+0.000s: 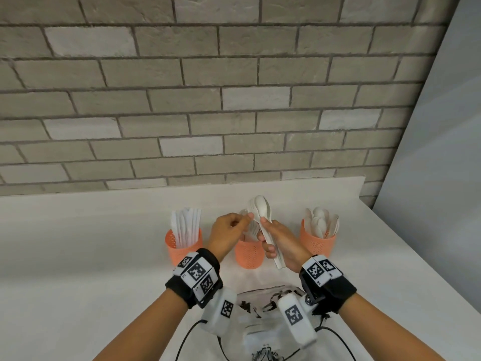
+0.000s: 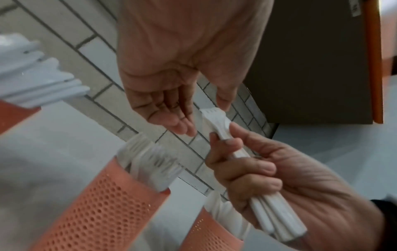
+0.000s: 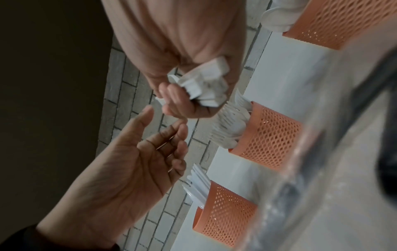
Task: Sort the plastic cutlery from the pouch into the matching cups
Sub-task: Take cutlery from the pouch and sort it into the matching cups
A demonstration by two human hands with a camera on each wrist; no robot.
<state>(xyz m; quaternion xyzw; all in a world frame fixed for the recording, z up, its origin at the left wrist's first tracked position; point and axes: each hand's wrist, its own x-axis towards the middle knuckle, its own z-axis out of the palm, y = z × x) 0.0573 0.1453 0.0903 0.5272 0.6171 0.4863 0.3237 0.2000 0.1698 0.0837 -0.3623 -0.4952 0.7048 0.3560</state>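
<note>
The pouch (image 1: 260,332) lies nearest on the worktop (image 1: 78,256). Above it the right hand (image 1: 281,246) grips a bundle of spoons (image 1: 263,217), the left hand (image 1: 229,233) loose-fingered and empty beside it. Pulling one piece could spill the bundle, or drop spoons into the fork cup (image 1: 248,252) right beneath.

You've got a bundle of white spoons (image 1: 263,222) upright above the middle cup (image 1: 248,252) — orange mesh, holding forks. Left of it, the knife cup (image 1: 183,247); right, the spoon cup (image 1: 317,241). The clear pouch (image 1: 256,321) lies nearer you.
</note>
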